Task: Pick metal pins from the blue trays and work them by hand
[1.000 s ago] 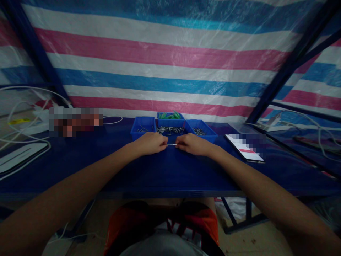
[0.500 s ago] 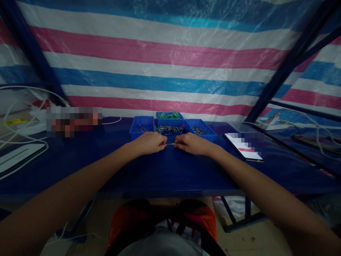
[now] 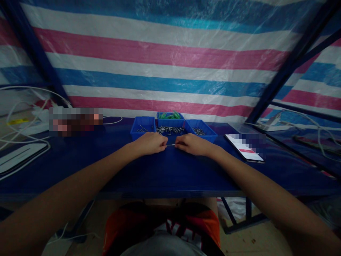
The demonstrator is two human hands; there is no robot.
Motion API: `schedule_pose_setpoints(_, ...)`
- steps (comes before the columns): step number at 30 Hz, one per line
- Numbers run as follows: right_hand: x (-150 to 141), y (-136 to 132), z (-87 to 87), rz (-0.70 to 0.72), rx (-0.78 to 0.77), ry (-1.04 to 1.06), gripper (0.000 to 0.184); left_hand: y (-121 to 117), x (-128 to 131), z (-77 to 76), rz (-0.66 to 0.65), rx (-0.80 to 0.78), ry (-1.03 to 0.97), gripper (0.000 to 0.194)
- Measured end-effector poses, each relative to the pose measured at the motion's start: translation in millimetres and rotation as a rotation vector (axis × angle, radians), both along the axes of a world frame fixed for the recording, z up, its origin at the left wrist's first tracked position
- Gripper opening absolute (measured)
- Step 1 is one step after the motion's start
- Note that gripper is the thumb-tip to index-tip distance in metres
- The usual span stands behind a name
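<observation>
Between my two hands runs a thin metal rod (image 3: 171, 145), held level just above the blue table (image 3: 170, 174). My left hand (image 3: 153, 143) is closed, its fingertips pinching the rod's left end. At the other end, the fingers of my right hand (image 3: 192, 143) pinch it too. Both ends are hidden by the fingers. Just beyond lies a heap of small metal pieces (image 3: 170, 130), too small to name. A blue bin (image 3: 135, 136) with a few thin metal pieces stands behind my left hand, and another blue bin (image 3: 209, 136) with small metal parts behind my right.
Green pieces (image 3: 174, 115) fill a blue bin (image 3: 170, 121) at the back. A phone (image 3: 246, 150) lies at the right, and a flat white device (image 3: 21, 156) with white cables (image 3: 45, 142) at the left. A striped sheet (image 3: 165, 57) hangs behind the table.
The view has shifted very slightly. Both hands keep their pinch on the metal rod, with no clear movement.
</observation>
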State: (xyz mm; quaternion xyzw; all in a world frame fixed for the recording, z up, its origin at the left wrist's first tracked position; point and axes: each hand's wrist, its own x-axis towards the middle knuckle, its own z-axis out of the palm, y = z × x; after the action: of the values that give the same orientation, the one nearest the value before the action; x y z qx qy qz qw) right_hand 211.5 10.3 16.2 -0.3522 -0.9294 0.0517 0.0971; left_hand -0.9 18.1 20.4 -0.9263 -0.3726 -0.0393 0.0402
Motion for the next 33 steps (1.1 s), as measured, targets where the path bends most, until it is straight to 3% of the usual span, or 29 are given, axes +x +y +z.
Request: schedule_pose_setpoints(33, 0.2, -0.3, 0.3, 0.013, 0.001, -0.008, 0.016, 1.4, -0.1, -0.6, 0.004, -0.018, -0.004, 0.016)
